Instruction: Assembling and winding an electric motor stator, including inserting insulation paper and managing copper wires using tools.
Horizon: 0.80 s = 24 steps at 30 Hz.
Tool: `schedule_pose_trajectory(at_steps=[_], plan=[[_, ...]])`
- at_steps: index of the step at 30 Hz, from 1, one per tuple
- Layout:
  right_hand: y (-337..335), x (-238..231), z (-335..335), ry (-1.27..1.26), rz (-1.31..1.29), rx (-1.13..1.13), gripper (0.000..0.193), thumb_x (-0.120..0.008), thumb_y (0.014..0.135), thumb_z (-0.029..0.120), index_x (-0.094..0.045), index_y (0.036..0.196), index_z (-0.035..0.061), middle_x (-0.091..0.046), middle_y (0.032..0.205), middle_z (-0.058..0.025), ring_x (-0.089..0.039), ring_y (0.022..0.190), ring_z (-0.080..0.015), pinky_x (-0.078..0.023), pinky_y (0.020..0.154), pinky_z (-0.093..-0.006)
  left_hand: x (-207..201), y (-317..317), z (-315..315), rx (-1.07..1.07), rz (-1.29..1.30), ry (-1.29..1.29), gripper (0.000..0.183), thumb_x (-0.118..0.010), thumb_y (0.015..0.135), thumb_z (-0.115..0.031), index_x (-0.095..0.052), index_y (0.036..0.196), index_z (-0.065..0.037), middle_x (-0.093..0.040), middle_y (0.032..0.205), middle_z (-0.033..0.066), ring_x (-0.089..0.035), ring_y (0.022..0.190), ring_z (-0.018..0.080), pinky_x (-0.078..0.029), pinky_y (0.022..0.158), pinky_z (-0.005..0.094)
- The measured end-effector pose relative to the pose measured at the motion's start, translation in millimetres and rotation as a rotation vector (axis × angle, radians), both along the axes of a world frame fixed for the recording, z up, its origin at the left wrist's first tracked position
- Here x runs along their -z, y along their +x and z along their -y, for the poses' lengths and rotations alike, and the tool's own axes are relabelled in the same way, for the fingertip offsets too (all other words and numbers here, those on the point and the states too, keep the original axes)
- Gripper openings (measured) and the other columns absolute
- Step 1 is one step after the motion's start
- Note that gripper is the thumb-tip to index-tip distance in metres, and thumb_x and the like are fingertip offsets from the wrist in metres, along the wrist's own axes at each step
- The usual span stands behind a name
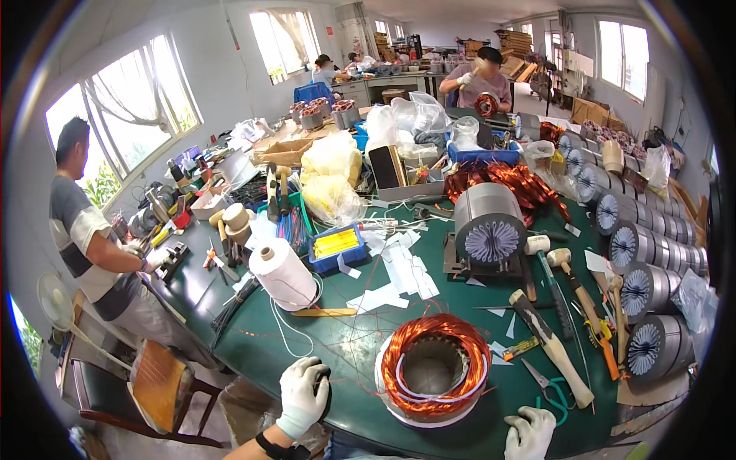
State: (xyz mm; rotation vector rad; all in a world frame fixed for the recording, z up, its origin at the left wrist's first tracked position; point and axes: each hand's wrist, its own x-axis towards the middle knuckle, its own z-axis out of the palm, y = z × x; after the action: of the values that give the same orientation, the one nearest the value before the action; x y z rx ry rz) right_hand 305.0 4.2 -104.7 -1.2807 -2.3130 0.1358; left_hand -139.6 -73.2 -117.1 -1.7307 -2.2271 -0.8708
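Note:
In front of me on the green table stands a motor stator (397,368) with a thick ring of copper wire round its top and a white cord on the coil. My left hand (303,391), in a white glove, is left of the stator at the table's near edge. Its fingers are curled round a small dark object, mostly hidden. My right hand (530,434), also gloved, rests by the near edge at the stator's right, holding nothing, its fingers loosely bent and apart. Scissors (553,399) with teal handles lie just beyond it. Neither hand touches the stator.
Mallets (562,360), a utility knife (521,349) and paper strips (406,268) lie on the table. A white thread cone (280,276) stands left, a stator core (491,222) beyond. More cores (652,345) line the right. A co-worker (92,230) stands left; another (483,80) works opposite.

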Motion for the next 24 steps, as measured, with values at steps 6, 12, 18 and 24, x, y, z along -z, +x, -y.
schedule_pose_trajectory(at_steps=[6,12,18,24], plan=[[-1,2,0,0.000,-0.019,0.000,0.026,-0.065,0.090,0.011,-0.073,0.114,0.0125,-0.065,0.124,-0.0109,-0.058,0.117,-0.0335,-0.042,0.107,-0.0495,2,-3,-4,0.019,0.002,-0.015,0.025,-0.070,0.082,-0.011,-0.072,0.106,-0.004,-0.069,0.119,0.0168,-0.063,0.115,0.0385,-0.048,0.101,0.0486],[-1,1,3,0.001,-0.007,0.011,0.026,-0.063,0.091,0.012,-0.073,0.115,0.0125,-0.065,0.125,-0.0117,-0.058,0.117,-0.0341,-0.041,0.107,-0.0498,6,-5,0,0.032,0.014,-0.007,0.024,-0.069,0.084,-0.013,-0.071,0.106,-0.004,-0.069,0.118,0.0163,-0.063,0.116,0.0381,-0.048,0.101,0.0493],[-8,0,4,-0.005,-0.007,0.012,0.028,-0.065,0.088,0.009,-0.072,0.115,0.0120,-0.066,0.124,-0.0117,-0.058,0.118,-0.0341,-0.042,0.106,-0.0491,2,-7,3,0.050,-0.003,0.024,0.023,-0.070,0.083,-0.011,-0.070,0.104,-0.003,-0.068,0.117,0.0168,-0.064,0.113,0.0394,-0.048,0.098,0.0500],[-5,1,8,0.015,0.007,0.026,0.026,-0.064,0.089,0.011,-0.073,0.113,0.0128,-0.067,0.124,-0.0125,-0.060,0.117,-0.0347,-0.043,0.105,-0.0483,1,-5,3,0.051,0.017,0.009,0.023,-0.070,0.083,-0.011,-0.070,0.104,-0.003,-0.068,0.116,0.0163,-0.064,0.114,0.0391,-0.048,0.100,0.0491]])
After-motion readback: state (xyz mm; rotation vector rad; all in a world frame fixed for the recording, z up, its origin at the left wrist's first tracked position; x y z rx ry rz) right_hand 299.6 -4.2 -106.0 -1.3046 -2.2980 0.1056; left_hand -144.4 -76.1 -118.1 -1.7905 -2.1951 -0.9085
